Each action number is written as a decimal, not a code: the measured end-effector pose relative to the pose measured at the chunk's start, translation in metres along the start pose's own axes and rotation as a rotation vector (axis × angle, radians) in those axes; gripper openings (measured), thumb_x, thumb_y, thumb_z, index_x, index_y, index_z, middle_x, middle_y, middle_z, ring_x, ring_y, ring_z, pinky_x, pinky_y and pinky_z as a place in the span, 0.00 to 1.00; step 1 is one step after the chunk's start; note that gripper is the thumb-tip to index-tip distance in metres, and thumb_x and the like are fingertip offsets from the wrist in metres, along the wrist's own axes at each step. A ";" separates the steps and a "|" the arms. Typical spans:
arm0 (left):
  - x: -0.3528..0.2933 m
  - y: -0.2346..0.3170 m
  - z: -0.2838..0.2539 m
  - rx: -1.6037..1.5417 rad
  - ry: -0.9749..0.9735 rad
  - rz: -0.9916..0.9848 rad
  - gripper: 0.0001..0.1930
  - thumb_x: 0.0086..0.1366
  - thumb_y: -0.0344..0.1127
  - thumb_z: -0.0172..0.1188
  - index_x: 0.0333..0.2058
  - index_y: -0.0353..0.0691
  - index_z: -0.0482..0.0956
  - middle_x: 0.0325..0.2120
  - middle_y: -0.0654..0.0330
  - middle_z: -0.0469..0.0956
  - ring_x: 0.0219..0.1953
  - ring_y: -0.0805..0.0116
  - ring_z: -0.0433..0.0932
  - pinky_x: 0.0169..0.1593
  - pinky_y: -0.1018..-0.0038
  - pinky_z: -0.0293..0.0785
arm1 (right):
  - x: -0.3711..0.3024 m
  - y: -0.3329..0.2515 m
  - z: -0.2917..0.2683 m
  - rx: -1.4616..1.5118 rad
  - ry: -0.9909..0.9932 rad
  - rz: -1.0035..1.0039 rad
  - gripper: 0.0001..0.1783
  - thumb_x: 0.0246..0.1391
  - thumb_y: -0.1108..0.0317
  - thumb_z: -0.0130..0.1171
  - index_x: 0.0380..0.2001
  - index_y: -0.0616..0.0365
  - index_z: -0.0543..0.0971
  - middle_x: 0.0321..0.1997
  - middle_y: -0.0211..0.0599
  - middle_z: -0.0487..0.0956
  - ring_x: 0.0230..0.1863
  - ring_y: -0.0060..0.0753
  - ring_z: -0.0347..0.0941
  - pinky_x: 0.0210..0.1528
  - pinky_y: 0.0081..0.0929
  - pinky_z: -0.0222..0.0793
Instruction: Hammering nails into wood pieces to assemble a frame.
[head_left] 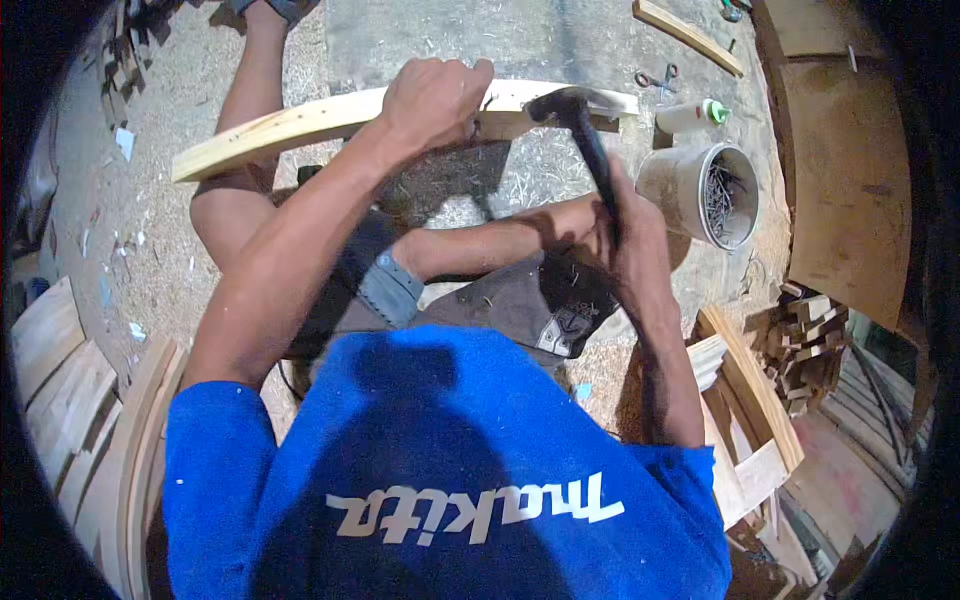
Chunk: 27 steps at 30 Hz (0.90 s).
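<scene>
A pale, slightly curved wooden board (300, 122) lies crosswise in front of me, over my left leg. My left hand (435, 100) is closed over its middle, with the fingers curled down its near side. What the fingertips touch there is partly hidden. Close to that hand, a small dark nail (488, 103) seems to stand at the board's face. My right hand (637, 235) grips the handle of a dark hammer (590, 145). The hammer's head is in front of the right part of the board; whether it touches the wood I cannot tell.
Right of the hammer stands a pale bucket (660, 190) of nails, tipped toward me. Beyond it are a bottle (685, 118) with a green cap, scissors (657, 80) and a wooden strip (690, 38). A wooden frame (785, 430) is at lower right; curved planks (130, 460) lie at lower left.
</scene>
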<state>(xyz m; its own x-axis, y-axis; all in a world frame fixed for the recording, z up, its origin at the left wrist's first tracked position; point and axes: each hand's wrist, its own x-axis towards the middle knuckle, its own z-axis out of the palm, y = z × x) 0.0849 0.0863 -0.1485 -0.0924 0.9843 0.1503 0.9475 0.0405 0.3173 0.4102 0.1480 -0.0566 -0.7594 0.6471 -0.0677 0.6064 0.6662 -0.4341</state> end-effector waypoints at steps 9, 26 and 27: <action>-0.005 0.002 0.009 0.013 0.025 -0.043 0.18 0.57 0.37 0.73 0.41 0.38 0.75 0.25 0.43 0.83 0.33 0.35 0.85 0.35 0.45 0.79 | 0.011 -0.049 -0.034 0.506 0.554 -0.439 0.20 0.68 0.62 0.57 0.60 0.55 0.77 0.34 0.44 0.82 0.36 0.43 0.80 0.44 0.40 0.80; -0.020 0.000 -0.015 0.076 0.011 -0.093 0.26 0.54 0.42 0.79 0.42 0.36 0.72 0.31 0.45 0.84 0.36 0.39 0.86 0.37 0.48 0.80 | -0.039 0.006 0.006 0.652 0.264 0.264 0.29 0.73 0.68 0.59 0.74 0.61 0.69 0.33 0.30 0.78 0.29 0.15 0.71 0.30 0.18 0.66; -0.021 -0.001 -0.015 0.067 0.021 -0.079 0.27 0.53 0.43 0.80 0.41 0.36 0.72 0.31 0.45 0.84 0.36 0.39 0.86 0.37 0.49 0.80 | -0.037 0.007 0.007 0.611 0.224 0.261 0.29 0.73 0.68 0.59 0.73 0.61 0.70 0.34 0.32 0.79 0.31 0.18 0.73 0.33 0.21 0.69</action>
<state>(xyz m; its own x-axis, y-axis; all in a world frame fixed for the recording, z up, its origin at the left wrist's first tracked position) 0.0817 0.0633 -0.1380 -0.1732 0.9738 0.1475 0.9553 0.1297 0.2656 0.4409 0.1260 -0.0631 -0.4998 0.8624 -0.0802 0.4711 0.1929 -0.8607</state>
